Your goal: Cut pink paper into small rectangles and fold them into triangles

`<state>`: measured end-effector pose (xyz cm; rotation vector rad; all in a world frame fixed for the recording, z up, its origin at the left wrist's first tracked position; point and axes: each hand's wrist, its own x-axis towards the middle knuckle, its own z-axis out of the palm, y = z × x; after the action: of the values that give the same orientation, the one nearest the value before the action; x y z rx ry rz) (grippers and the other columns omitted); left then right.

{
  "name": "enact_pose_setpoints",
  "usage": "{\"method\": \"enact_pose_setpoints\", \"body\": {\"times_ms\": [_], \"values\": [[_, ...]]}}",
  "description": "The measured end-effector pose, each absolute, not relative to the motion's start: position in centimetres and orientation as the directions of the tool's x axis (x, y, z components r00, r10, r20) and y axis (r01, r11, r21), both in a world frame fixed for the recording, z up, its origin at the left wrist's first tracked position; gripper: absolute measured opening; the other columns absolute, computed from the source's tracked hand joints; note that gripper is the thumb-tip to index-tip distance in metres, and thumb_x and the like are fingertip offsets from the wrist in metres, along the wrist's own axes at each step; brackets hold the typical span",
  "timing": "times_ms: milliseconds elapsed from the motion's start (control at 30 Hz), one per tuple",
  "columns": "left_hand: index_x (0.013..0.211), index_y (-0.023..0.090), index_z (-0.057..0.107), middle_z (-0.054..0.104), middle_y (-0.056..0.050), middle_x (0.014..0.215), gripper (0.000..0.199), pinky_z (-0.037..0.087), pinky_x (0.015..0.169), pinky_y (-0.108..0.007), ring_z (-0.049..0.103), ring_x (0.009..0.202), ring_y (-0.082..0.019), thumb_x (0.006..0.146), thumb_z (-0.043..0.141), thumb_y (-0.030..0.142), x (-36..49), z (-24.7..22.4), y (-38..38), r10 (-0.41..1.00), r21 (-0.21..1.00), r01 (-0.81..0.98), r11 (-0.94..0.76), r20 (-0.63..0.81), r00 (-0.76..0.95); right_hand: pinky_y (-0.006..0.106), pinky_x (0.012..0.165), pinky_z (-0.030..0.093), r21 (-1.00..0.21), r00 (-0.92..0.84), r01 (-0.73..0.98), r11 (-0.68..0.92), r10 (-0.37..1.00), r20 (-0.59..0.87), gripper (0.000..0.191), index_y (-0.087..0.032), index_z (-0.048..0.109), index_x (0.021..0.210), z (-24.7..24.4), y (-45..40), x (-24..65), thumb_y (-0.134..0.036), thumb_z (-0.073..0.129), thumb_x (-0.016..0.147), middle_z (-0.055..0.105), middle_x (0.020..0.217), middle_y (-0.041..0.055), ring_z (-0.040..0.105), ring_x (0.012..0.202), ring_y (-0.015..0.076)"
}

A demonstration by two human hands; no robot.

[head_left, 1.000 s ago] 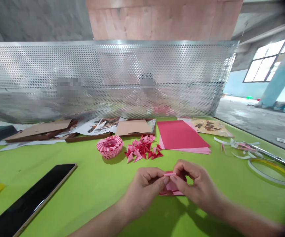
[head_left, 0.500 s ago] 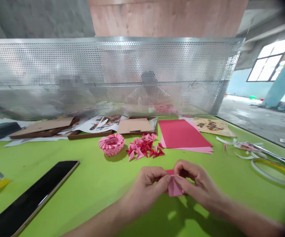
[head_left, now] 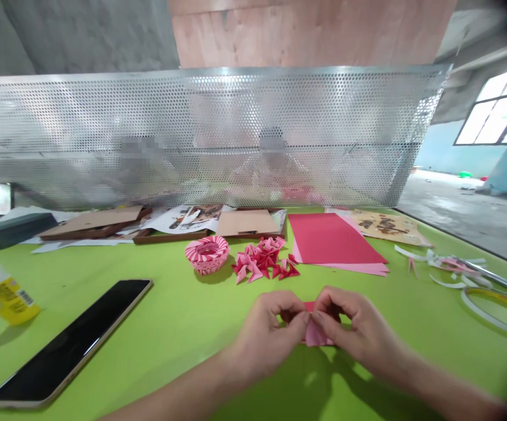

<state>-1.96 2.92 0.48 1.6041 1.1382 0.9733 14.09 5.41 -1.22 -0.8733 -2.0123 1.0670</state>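
Between my two hands, above the green table, is a small piece of folded paper (head_left: 316, 335), light pink on the near side and red behind. My left hand (head_left: 275, 324) pinches its left part between thumb and fingers. From the other side, my right hand (head_left: 352, 321) pinches it too, both thumb tips nearly meeting at its upper middle. Fingers cover much of the paper, so its full shape is hidden. Beyond the hands lies a pile of folded pink and red paper pieces (head_left: 262, 260). Left of that pile stands a round basket of interlocked folded paper (head_left: 207, 255).
Red and pink paper sheets (head_left: 336, 240) lie behind my right hand. At right are scissors (head_left: 499, 278), paper strips and a tape roll (head_left: 490, 310). A phone (head_left: 73, 339) and a yellow-labelled glue bottle (head_left: 5, 295) are at left. A perforated metal panel (head_left: 218, 134) closes the back.
The view has turned slightly left, so the table things sit further right. My thumbs have drawn closer together on the paper, and its pink face looks narrower at the top.
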Motion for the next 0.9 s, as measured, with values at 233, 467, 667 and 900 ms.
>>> {"method": "enact_pose_setpoints", "body": {"times_ms": [233,467,667,900], "values": [[0.065,0.012,0.055,0.05,0.001,0.055,0.021,0.035,0.051,-0.022,0.044,0.052,-0.01,0.076,0.054,0.03,-2.2,0.0,3.3,0.968,0.996,0.088,-0.034,0.01,0.252,0.02,0.045,0.029,-0.916,-0.489,0.181,0.359,0.84,0.233,0.026,-0.016,0.048,0.067,-1.8,5.8,14.2,-0.033,0.048,0.087,0.041,0.056,-0.0048,0.036,0.05,0.0091],[0.057,0.013,0.053,0.047,0.001,0.052,0.03,0.028,0.048,-0.023,0.039,0.049,-0.009,0.076,0.053,0.036,-2.0,0.1,3.1,0.935,0.986,0.168,-0.015,-0.046,0.352,0.021,0.049,0.034,-0.927,-0.411,0.113,0.358,0.866,0.285,0.024,-0.016,0.049,0.065,-0.9,5.7,14.6,-0.027,0.051,0.085,0.044,0.057,-0.0043,0.041,0.053,0.0099],[0.057,0.014,0.052,0.043,0.003,0.051,0.032,0.026,0.048,-0.023,0.035,0.048,-0.009,0.078,0.05,0.038,-2.2,-0.1,3.1,0.937,0.98,0.197,-0.026,-0.045,0.346,0.021,0.053,0.038,-0.964,-0.505,0.088,0.253,0.845,0.176,0.016,-0.016,0.052,0.087,-1.0,5.8,14.4,-0.032,0.05,0.087,0.052,0.072,-0.0009,0.047,0.061,0.0112],[0.059,0.013,0.054,0.049,0.0,0.056,0.029,0.031,0.053,-0.023,0.041,0.054,-0.011,0.075,0.054,0.038,-2.0,-0.1,3.3,0.948,0.991,0.129,-0.014,-0.028,0.317,0.02,0.05,0.034,-0.954,-0.507,0.074,0.289,0.835,0.214,0.022,-0.016,0.048,0.072,-2.2,6.1,13.9,-0.032,0.048,0.088,0.045,0.062,-0.0038,0.042,0.055,0.0096]]}}
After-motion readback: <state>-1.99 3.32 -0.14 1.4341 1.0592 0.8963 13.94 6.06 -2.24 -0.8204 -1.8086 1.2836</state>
